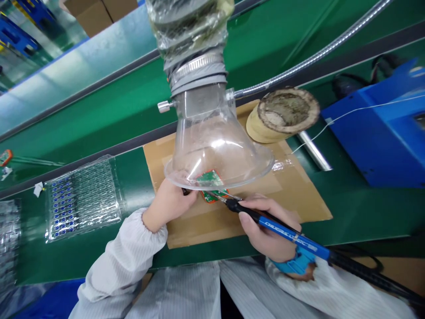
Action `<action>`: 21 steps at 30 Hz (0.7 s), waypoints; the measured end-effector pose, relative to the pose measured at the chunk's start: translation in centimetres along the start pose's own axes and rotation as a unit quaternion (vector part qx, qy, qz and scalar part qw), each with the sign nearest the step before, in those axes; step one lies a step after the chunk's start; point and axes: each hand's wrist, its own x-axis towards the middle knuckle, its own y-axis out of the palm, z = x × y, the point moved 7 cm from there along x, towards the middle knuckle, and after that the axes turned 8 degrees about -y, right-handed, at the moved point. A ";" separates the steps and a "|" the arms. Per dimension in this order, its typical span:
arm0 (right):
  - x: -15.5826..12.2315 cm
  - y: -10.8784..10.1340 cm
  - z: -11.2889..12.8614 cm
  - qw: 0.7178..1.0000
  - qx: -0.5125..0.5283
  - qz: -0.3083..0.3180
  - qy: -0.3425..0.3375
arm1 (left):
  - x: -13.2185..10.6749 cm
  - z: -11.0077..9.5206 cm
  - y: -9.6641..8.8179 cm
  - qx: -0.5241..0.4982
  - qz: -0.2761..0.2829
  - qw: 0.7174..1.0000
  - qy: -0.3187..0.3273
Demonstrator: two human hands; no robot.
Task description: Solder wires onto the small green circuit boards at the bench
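Observation:
My right hand point(270, 228) grips a soldering iron point(282, 230) with a blue and black handle. A second thin metal piece runs beside its tip. The tip reaches the lower part of a small green circuit board point(210, 178) with an orange-red rim; whether it touches is hard to see. My left hand point(172, 201) is closed at the board's left edge, where a small dark thing shows by its fingers, partly hidden. Over the board hangs a clear fume hood point(212, 133), and I see part of the board through it. Brown cardboard point(265, 201) lies beneath.
Left of the cardboard lies a clear plastic tray point(96, 190) with rows of small blue-topped parts. A yellowish round pot point(282, 115) stands behind to the right, near a metal tube point(315, 150) and a blue machine point(378, 128). A metal hose point(315, 57) joins the hood.

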 end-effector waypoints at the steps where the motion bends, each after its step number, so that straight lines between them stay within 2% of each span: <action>1: 0.0 0.0 0.0 1.000 -0.001 0.001 0.002 | 0.0 0.1 0.0 0.003 0.002 1.000 -0.002; 21: 0.1 0.2 -0.2 1.000 0.007 -0.002 0.016 | 0.3 -0.5 -0.1 0.002 0.003 1.000 0.022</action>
